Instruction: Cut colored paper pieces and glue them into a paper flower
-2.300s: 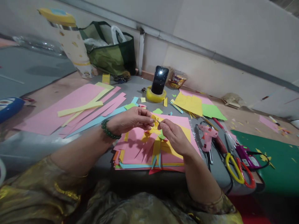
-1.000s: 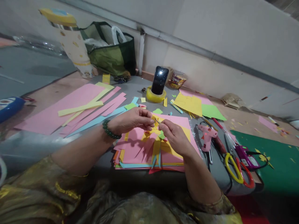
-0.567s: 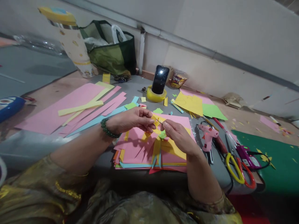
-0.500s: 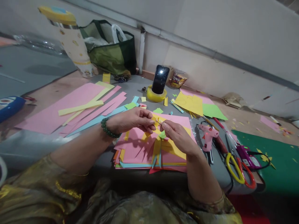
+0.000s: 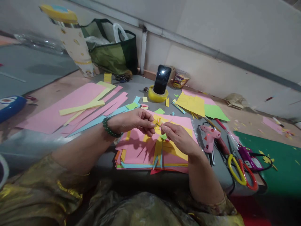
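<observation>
My left hand point(image 5: 138, 121), with a green bead bracelet point(image 5: 110, 128) on its wrist, is closed in a pinch at a small curled yellow paper piece point(image 5: 157, 120). Opposite it, my right hand point(image 5: 176, 135) pinches a thin dark stick point(image 5: 158, 125) whose tip meets the yellow paper; its exact kind is too small to tell. Both hands hover over a stack of coloured paper point(image 5: 134, 153), pink on top. On that stack lies a paper flower stem of yellow strips point(image 5: 158, 149) with a green piece point(image 5: 163, 137) at its top, partly behind my right hand.
Right of the stack lie a pink glue gun point(image 5: 209, 138), scissors point(image 5: 240, 172) and a purple power strip point(image 5: 250, 159). A phone point(image 5: 162, 79) leans in a yellow tape roll point(image 5: 158, 95). Pink paper sheets point(image 5: 56, 110), a tumbler point(image 5: 75, 44) and a green bag point(image 5: 115, 55) stand left.
The stick's tip has come down closer to my left fingertips, and more of the curled yellow paper shows between the hands. The view has shifted very slightly.
</observation>
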A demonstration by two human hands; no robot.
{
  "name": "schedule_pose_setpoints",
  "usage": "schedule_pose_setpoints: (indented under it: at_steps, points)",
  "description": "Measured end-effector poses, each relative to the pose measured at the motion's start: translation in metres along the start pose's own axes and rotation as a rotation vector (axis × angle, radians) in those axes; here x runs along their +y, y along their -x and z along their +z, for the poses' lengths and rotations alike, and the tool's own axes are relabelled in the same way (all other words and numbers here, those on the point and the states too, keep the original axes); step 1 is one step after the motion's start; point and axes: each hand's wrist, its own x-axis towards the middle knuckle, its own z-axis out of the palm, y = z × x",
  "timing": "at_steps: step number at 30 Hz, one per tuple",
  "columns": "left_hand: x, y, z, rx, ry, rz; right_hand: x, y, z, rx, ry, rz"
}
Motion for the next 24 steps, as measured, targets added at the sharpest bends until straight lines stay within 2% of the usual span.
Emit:
schedule_pose_setpoints:
  at_steps: [20,24]
  points:
    - [-0.0015,-0.0013,-0.0023,-0.015,-0.018,-0.002,-0.0012,0.0012,-0.0011,-0.026,0.026,0.025]
    - [-0.0017,-0.0023,-0.0014,-0.013,0.005,0.019,-0.0035,0.0006,-0.0036,0.069,0.015,0.036]
